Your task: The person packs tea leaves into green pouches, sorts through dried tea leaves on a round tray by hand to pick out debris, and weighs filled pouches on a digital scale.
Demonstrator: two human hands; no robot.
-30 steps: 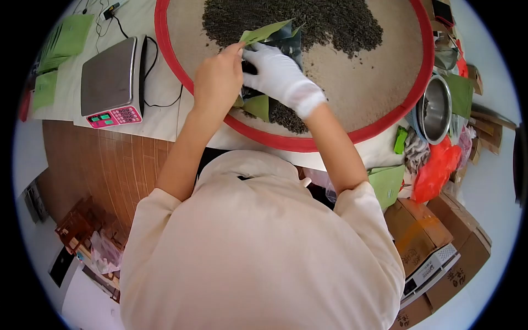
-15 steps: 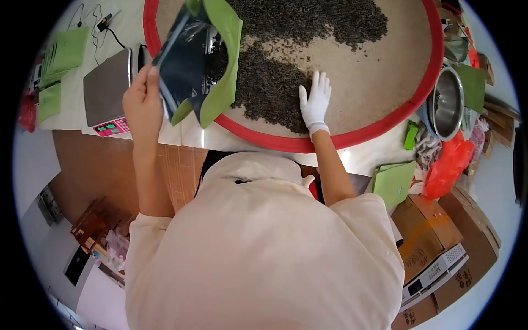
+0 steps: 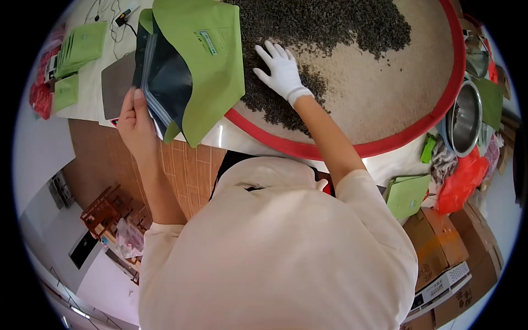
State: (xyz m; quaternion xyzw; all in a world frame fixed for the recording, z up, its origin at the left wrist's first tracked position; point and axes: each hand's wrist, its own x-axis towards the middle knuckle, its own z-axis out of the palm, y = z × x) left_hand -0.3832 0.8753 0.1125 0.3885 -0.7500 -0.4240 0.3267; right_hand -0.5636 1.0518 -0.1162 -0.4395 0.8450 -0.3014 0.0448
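My left hand [image 3: 136,121], bare, pinches the edge of a green pouch [image 3: 217,77] near its zip strip. The pouch gapes, showing its dark lining, and its printed green face is turned up. What lies deep inside is hidden. My right hand [image 3: 281,71], in a white glove, rests with spread fingers on dark dried leaves [image 3: 324,19] that look like loose tea. The leaves lie in a big round tray with a red rim [image 3: 363,148]. The pouch overhangs the tray's left side, a little left of my gloved fingers.
A flat grey scale [image 3: 116,82] sits behind my left hand, partly covered by the pouch. Green pouches [image 3: 82,47] are stacked far left, and others [image 3: 407,195] lie at right. A steel bowl [image 3: 466,118], a red plastic bag [image 3: 462,181] and cartons [image 3: 429,247] stand on the right.
My right hand has moved left and farther away over the leaves, toward the pouch. The pouch has turned, so its printed face shows and the leaves glimpsed at its opening are hidden. The view has shifted slightly.
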